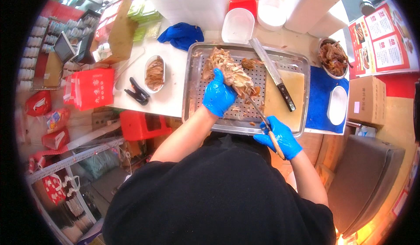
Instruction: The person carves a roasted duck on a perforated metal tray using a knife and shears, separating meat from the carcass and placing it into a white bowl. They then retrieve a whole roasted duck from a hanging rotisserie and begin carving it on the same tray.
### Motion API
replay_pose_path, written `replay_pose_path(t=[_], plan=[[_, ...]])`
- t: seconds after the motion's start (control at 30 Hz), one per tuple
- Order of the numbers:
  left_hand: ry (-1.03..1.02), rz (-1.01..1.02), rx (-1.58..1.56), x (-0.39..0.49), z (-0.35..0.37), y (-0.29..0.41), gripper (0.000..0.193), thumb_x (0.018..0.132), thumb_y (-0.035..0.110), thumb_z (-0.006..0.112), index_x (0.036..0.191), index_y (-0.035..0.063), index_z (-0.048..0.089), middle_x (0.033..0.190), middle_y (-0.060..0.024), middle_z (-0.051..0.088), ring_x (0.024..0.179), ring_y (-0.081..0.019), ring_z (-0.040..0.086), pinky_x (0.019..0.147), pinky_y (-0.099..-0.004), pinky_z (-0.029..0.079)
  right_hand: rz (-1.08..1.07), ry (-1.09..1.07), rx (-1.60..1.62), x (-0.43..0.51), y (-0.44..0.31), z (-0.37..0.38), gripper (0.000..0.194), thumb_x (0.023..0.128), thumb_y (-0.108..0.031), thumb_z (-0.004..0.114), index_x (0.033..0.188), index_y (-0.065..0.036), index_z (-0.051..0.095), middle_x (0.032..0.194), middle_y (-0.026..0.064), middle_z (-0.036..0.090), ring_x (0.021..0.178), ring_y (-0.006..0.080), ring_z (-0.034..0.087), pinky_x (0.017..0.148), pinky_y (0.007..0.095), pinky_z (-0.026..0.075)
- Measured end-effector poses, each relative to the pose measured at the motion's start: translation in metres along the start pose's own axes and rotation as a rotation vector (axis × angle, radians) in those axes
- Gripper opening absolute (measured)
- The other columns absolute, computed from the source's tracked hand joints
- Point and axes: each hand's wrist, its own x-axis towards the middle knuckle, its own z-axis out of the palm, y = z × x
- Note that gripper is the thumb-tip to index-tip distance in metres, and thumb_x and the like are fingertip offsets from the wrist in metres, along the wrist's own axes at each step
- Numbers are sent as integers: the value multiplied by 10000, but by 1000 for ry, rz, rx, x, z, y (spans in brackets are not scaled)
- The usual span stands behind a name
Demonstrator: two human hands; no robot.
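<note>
My left hand (pixel 219 95), in a blue disposable glove, grips a large piece of cooked meat on the bone (pixel 226 68) over a perforated steel tray (pixel 192 94). In my right hand (pixel 283 138), also gloved, is the wooden handle of a thin metal tool (pixel 254 105); its far end meets the lower end of the meat and its tip is hidden. A broad knife with a black handle (pixel 272 64) lies partly on a yellowish cutting board (pixel 292 87) at the tray's right. Meat scraps (pixel 251 63) lie in the tray.
Left of the tray are a white container of sliced meat (pixel 155 73), a black stapler (pixel 137 92) and a blue cloth (pixel 182 36). White containers (pixel 238 25) stand behind it. To the right are a bowl of meaty bones (pixel 334 58) and a white container (pixel 338 105) on a blue towel (pixel 316 113).
</note>
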Motion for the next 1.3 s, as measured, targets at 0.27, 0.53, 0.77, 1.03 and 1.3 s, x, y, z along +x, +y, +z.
replay_pose_path(t=[0.27, 0.53, 0.77, 1.03, 1.3], plan=[[-161, -31, 269, -8, -15, -22, 571, 1021, 450, 451, 1446, 75, 379, 1393, -135, 493, 1295, -295, 473, 1146, -439, 353, -57, 77, 11, 25, -18, 2, 512, 840, -399, 769, 1095, -13, 551, 998, 190, 676, 928, 326, 683, 819, 392, 534], [-90, 77, 671, -16, -19, -17, 518, 1028, 457, 452, 1408, 108, 408, 1341, -110, 526, 1242, -247, 516, 1069, -405, 414, -54, 117, -3, 43, -21, 8, 538, 837, -479, 736, 1017, 6, 586, 896, 256, 678, 838, 426, 666, 727, 446, 537], [-86, 29, 962, -16, -48, -12, 630, 1006, 439, 528, 1478, 92, 297, 1382, -135, 499, 1259, -245, 504, 1063, -386, 418, -66, 76, 161, 53, -8, 31, 506, 877, -453, 701, 1063, 2, 579, 916, 238, 681, 875, 398, 682, 732, 449, 529], [-85, -97, 1124, -17, -36, -5, 727, 993, 409, 565, 1522, 60, 209, 1435, -164, 470, 1265, -288, 517, 1043, -406, 445, 13, 131, 167, 77, -9, 40, 505, 907, -469, 665, 1022, 21, 626, 872, 251, 665, 838, 382, 677, 711, 432, 518], [-1, -87, 1676, -15, -31, 3, 724, 964, 458, 574, 1424, -38, 318, 1339, -301, 523, 1229, -337, 563, 991, -422, 476, 152, -45, 356, 83, 9, 46, 611, 939, -575, 542, 992, 19, 676, 848, 227, 686, 771, 344, 676, 648, 406, 513]])
